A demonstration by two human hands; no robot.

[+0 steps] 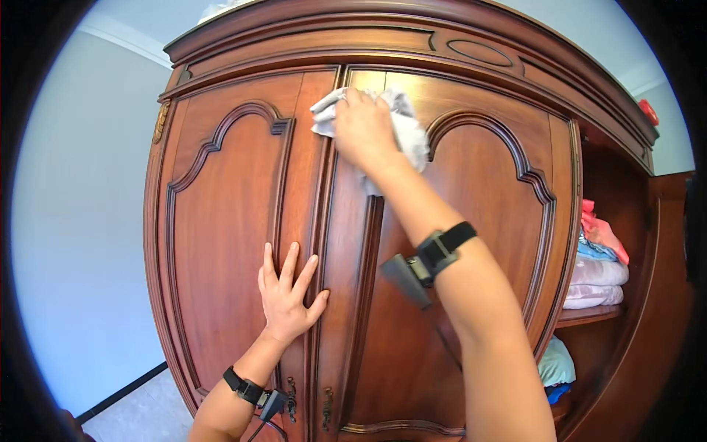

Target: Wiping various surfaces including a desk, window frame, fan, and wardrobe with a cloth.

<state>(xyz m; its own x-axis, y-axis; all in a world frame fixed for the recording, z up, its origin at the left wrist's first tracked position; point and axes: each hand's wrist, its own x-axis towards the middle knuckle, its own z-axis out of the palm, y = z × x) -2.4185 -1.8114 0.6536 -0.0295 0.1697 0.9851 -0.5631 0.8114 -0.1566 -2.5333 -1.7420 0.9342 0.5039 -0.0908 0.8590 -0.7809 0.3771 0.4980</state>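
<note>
My right hand (364, 127) presses a crumpled pale grey-white cloth (410, 130) against the upper part of a wooden wardrobe, by the seam between two doors. Some of the cloth hangs below the hand over the right door (486, 221). Lower down, my left hand (290, 293) lies flat with fingers spread, on the inner edge of the left door (226, 248). Both doors are closed and carry dark raised moulding. A black strap with a small device sits on each forearm.
Ornate metal handles (327, 409) sit low on the doors. At the right, an open compartment holds folded textiles (596, 279) on a shelf (588, 317), with more cloth items (557, 364) below. An open door panel (652, 309) stands at far right. A wall (94, 193) is at left.
</note>
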